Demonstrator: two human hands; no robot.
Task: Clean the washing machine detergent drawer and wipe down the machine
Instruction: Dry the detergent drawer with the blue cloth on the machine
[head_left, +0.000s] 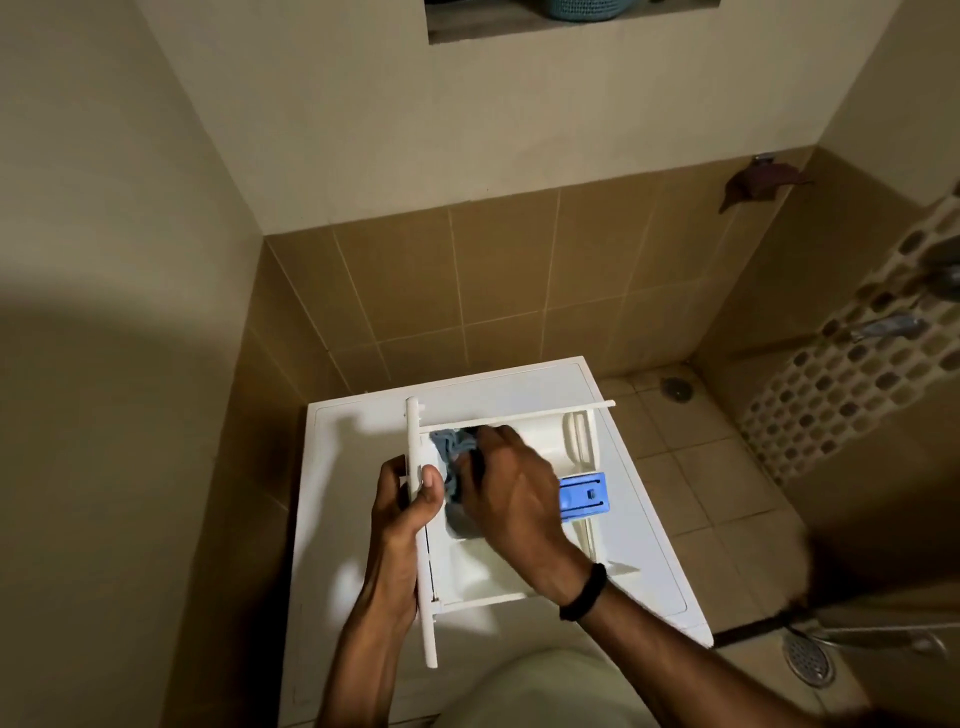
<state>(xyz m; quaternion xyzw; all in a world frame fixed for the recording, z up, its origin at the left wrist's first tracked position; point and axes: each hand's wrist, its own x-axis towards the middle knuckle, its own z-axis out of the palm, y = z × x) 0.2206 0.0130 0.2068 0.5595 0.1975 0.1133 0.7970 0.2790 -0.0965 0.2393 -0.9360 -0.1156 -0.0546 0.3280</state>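
The white detergent drawer (540, 436) lies on top of the white washing machine (353, 441), removed from its slot. A blue insert (582, 496) sits in its right side. My left hand (405, 499) grips the drawer's long front panel, thumb hooked over its edge. My right hand (511, 483) is inside the left compartment with its fingers curled round a grey-blue cloth (452, 452), pushing it into the drawer. A black band circles my right wrist.
The machine stands in a tiled corner, walls close on the left and behind. Floor tiles with two drains (808, 657) lie to the right. A tap (883, 327) sticks out from the mosaic wall at the right. A dark rag (763, 182) hangs high on the right wall.
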